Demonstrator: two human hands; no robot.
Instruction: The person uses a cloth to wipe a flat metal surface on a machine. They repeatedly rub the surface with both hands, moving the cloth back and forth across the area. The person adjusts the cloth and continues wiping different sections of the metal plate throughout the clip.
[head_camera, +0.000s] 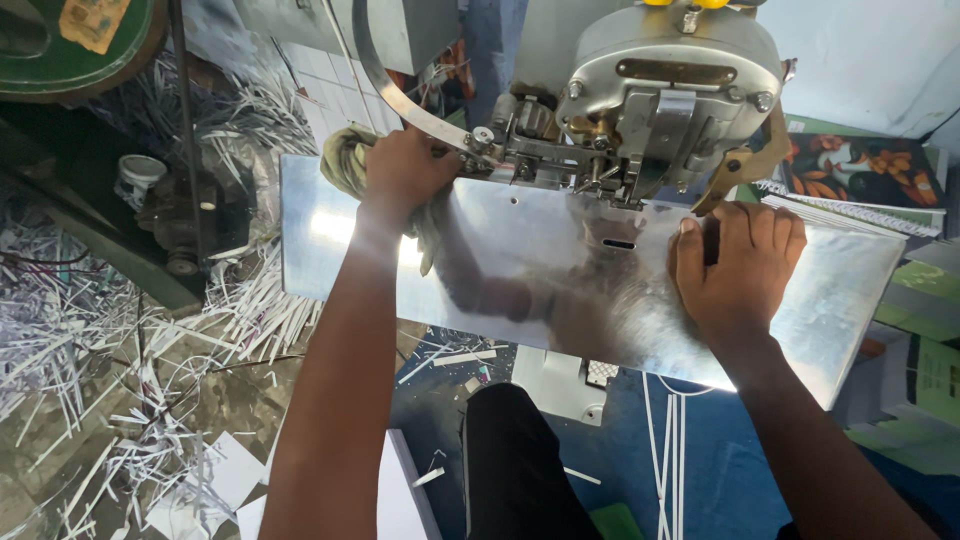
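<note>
A shiny metal work plate (540, 280) stretches across the middle, under the grey head of a stitching machine (660, 90). My left hand (405, 170) is closed on a dirty greenish rag (345, 160) at the plate's far left edge, close to the machine's curved metal arm (395, 90). My right hand (735, 265) rests with bent fingers on the right part of the plate, just below the machine head, beside a small slot (620, 243). It holds nothing that I can see.
White paper strips (90, 350) litter the floor at the left around a dark motor (185, 215). Stacked printed booklets (860, 175) lie at the right behind the plate, with green covers (920, 380) further right. My dark-clad knee (520, 450) sits below the plate.
</note>
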